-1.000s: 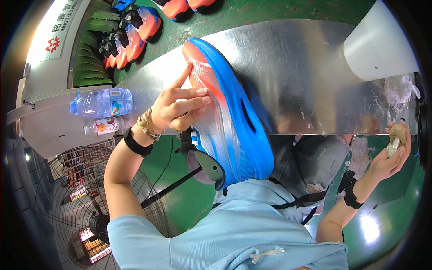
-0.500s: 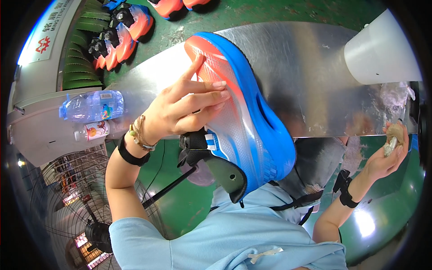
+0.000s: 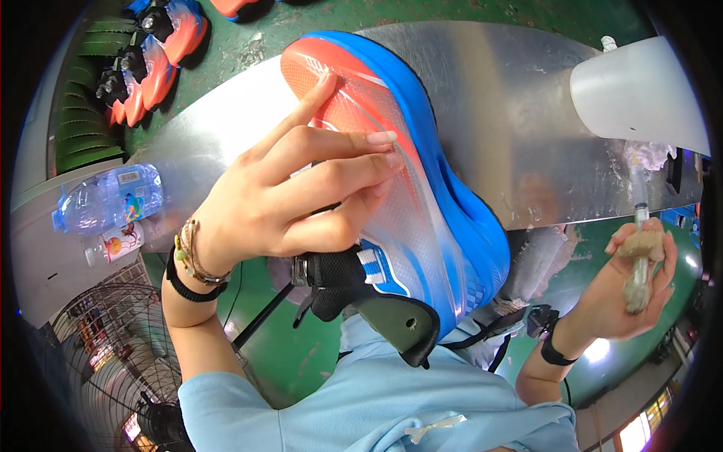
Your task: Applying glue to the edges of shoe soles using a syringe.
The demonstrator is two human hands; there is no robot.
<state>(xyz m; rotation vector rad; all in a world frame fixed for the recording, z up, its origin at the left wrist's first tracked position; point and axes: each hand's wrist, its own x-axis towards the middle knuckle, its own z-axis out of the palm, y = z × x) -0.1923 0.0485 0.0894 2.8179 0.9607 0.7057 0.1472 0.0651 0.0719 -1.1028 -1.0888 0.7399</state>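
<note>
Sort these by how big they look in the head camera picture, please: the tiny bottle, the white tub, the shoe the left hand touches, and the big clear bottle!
Largest to smallest:
1. Shoe, perhaps helped by being nearer the camera
2. White tub
3. Big clear bottle
4. Tiny bottle

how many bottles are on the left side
2: a large clear bottle and a smaller bottle just below it in the picture, both left of the left hand. Any hidden ones can't be counted.
</note>
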